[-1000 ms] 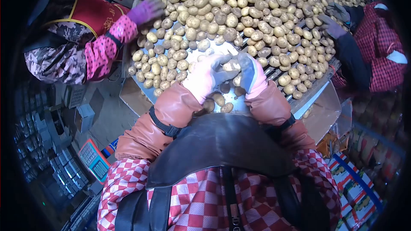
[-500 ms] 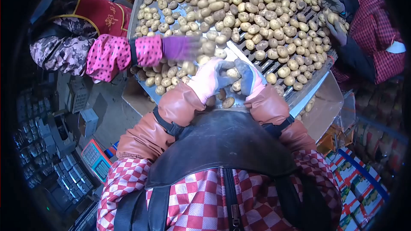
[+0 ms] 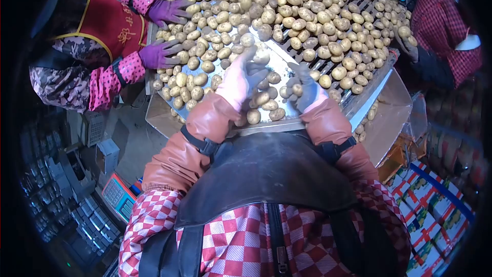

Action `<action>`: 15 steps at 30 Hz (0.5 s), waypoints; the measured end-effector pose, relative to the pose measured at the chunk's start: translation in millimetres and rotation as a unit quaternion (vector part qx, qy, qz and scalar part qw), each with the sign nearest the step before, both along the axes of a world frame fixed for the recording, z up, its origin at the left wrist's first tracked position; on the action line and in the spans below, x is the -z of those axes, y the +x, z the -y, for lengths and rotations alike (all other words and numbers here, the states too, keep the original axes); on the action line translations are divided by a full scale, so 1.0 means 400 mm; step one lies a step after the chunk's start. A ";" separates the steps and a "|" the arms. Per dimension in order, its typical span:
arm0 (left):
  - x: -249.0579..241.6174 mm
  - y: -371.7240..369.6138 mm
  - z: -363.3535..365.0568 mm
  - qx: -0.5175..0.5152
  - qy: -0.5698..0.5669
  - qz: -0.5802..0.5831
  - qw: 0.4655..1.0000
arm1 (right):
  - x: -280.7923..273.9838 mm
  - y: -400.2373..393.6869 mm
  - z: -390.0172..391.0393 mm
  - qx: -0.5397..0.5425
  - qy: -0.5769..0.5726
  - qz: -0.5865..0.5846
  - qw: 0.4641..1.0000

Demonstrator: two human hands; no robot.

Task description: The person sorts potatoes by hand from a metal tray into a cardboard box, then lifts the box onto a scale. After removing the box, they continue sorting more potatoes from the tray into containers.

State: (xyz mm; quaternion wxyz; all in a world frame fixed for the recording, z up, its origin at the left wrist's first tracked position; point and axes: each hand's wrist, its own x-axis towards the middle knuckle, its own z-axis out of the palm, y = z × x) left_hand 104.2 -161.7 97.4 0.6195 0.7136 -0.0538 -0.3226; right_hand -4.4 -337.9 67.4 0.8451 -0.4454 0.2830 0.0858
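My left hand (image 3: 248, 76), in a grey glove, is stretched out among loose potatoes at the near end of the metal sorting table (image 3: 281, 62). Its fingers are apart and somewhat blurred, with a potato (image 3: 261, 56) just beyond the fingertips. Across a small gap, my right hand (image 3: 309, 86), gloved too, curls around a potato (image 3: 297, 90). Between my hands and close to the front edge lie several potatoes, among them one nearest me (image 3: 277, 114).
A large heap of potatoes (image 3: 318, 5) covers the slatted table. At left, a co-worker's purple gloves (image 3: 161, 54) rest on potatoes; at right, another co-worker's dark glove (image 3: 407, 43) holds one. Cardboard boxes (image 3: 382, 115) stand below the right edge, a scale (image 3: 119, 195) at lower left.
My hands have moved apart from around a potato, the left reaching slightly farther out. More potatoes lie between them. The left co-worker's purple gloves have drawn back toward the table's left edge.
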 end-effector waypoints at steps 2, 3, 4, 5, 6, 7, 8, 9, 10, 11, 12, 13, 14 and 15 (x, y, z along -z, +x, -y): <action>0.147 0.036 -0.040 0.099 0.114 0.245 0.957 | 0.007 -0.011 0.021 0.067 0.047 -0.030 0.996; 0.143 0.047 -0.058 0.160 0.251 0.404 0.865 | 0.009 -0.020 0.028 0.061 0.070 -0.022 0.995; 0.144 0.069 -0.053 0.162 0.247 0.411 0.862 | 0.027 -0.028 0.033 0.066 0.068 -0.015 0.995; 0.148 0.099 -0.039 0.125 0.255 0.369 0.885 | 0.052 -0.040 0.034 0.077 0.098 -0.005 0.992; 0.153 0.127 -0.023 0.088 0.263 0.325 0.904 | 0.064 -0.051 0.033 0.088 0.129 0.005 0.988; 0.090 0.151 0.025 0.046 0.287 0.313 0.904 | 0.044 -0.055 0.024 0.090 0.104 -0.019 0.990; 0.076 0.196 0.061 0.042 0.314 0.303 0.899 | 0.043 -0.069 0.030 0.097 0.101 -0.015 0.990; 0.022 0.228 0.098 0.065 0.324 0.289 0.898 | 0.042 -0.086 0.044 0.064 0.113 -0.024 0.991; 0.022 0.259 0.133 0.052 0.334 0.283 0.898 | 0.029 -0.096 0.049 0.030 0.125 -0.031 0.991; 0.031 0.301 0.169 0.080 0.369 0.271 0.886 | 0.017 -0.102 0.042 0.063 0.093 -0.054 0.992; 0.055 0.340 0.200 0.107 0.401 0.260 0.872 | 0.030 -0.114 0.038 0.080 0.088 -0.027 0.993; 0.093 0.369 0.220 0.111 0.395 0.267 0.872 | 0.016 -0.125 0.029 0.106 0.067 -0.031 0.992; 0.139 0.395 0.228 0.111 0.362 0.291 0.879 | 0.002 -0.137 0.022 0.131 0.047 -0.037 0.990; 0.129 0.394 0.230 0.109 0.329 0.314 0.884 | -0.004 -0.152 0.029 0.153 0.088 -0.059 0.982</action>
